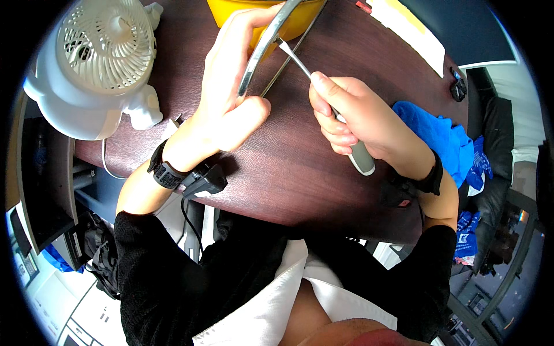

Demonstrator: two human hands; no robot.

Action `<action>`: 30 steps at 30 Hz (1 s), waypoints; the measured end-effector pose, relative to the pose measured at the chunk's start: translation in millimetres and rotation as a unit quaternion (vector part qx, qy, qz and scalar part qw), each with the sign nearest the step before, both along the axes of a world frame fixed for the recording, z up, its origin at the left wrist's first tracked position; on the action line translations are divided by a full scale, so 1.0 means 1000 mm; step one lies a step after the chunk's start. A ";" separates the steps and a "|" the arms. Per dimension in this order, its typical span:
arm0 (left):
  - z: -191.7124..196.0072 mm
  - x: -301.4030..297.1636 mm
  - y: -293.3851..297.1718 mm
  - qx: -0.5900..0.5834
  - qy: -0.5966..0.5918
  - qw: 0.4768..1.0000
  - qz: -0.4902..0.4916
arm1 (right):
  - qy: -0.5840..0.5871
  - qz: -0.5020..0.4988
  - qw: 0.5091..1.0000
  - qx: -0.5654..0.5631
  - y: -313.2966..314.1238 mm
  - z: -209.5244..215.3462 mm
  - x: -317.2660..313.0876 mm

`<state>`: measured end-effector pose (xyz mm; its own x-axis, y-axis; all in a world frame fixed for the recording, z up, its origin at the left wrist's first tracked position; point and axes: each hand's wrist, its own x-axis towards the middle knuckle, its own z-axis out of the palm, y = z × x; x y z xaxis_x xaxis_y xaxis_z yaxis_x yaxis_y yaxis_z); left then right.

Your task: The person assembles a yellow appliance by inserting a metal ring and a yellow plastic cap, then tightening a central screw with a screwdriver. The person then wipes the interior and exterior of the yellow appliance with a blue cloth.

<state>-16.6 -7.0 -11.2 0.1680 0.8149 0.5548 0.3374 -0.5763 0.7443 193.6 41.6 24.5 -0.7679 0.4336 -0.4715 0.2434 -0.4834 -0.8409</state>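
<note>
Tilted almost on edge above the table is what looks like a pot lid with a shiny metal rim; its top runs out of view. My left hand grips it, fingers stretched up along its left side and the thumb at its lower end. A screwdriver with a grey and white handle is wrapped in my right hand. Its metal shaft points up and left, and the tip meets or nearly meets a small dark fitting, perhaps a screw, on the lid. Behind the lid stands a yellow bowl-like container, partly cut off.
A white fan stands at the left of the dark brown table. On the right lie a blue cloth, white and yellow papers and a small black object. Black devices sit by both wrists.
</note>
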 end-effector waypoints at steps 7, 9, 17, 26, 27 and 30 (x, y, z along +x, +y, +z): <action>-0.002 0.005 0.008 -0.027 -0.075 0.997 -0.021 | 0.045 0.006 0.980 -0.194 0.007 -0.001 0.005; -0.005 0.008 0.014 -0.039 -0.151 0.986 -0.058 | 0.030 0.000 0.986 -0.165 0.008 -0.004 0.010; -0.003 0.005 0.015 -0.213 -0.333 0.909 -0.134 | -0.077 -0.053 0.958 0.270 0.026 -0.011 0.069; 0.011 0.018 0.011 -0.371 -0.404 0.817 -0.180 | -0.101 -0.218 0.945 0.224 0.090 -0.044 0.105; 0.012 0.018 0.012 -0.380 -0.403 0.812 -0.182 | -0.122 -0.223 0.934 0.252 0.094 -0.048 0.103; 0.008 0.021 0.015 -0.371 -0.433 0.799 -0.191 | -0.183 -0.237 0.897 0.325 0.103 -0.055 0.095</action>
